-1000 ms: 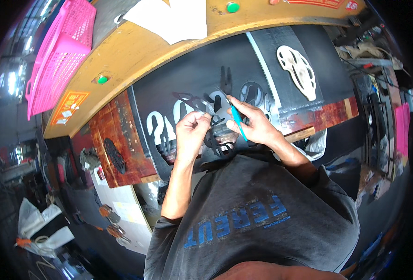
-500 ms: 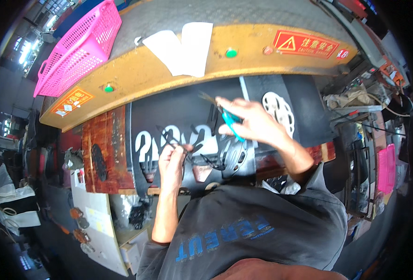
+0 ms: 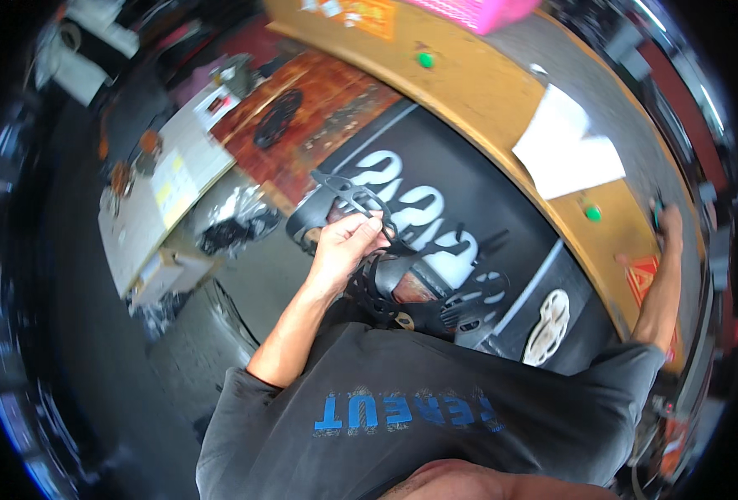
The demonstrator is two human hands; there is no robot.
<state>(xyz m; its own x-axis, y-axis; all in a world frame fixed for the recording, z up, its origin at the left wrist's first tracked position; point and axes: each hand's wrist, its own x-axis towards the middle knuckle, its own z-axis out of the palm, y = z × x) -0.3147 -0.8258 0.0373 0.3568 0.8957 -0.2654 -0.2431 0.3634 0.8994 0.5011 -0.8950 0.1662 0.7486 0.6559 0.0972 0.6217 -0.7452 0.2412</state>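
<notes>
My left hand [image 3: 346, 252] pinches a thin black cut-out piece [image 3: 354, 194] with long openings, held above the near edge of the work surface. Below that hand, a black sheet [image 3: 502, 187] has several curved cut-outs with white showing through. Black scrap [image 3: 377, 287] hangs in loops along its near edge. Far to the right, my right hand [image 3: 671, 227] reaches to the top of the yellow machine beam [image 3: 477, 108]. Teal-handled scissors [image 3: 657, 210] show small at its fingers, partly hidden.
A white holed sole-shaped piece [image 3: 548, 327] rests on the sheet's right part. On the red-brown board [image 3: 327, 104] lies a black sole-shaped piece [image 3: 279, 118]. White papers [image 3: 565, 146] hang on the beam, near a green button [image 3: 593, 214]. A pink basket [image 3: 477, 10] sits above.
My right hand has moved from over the sheet out to the beam's top with the scissors. My left hand still holds the black piece. The view has turned left.
</notes>
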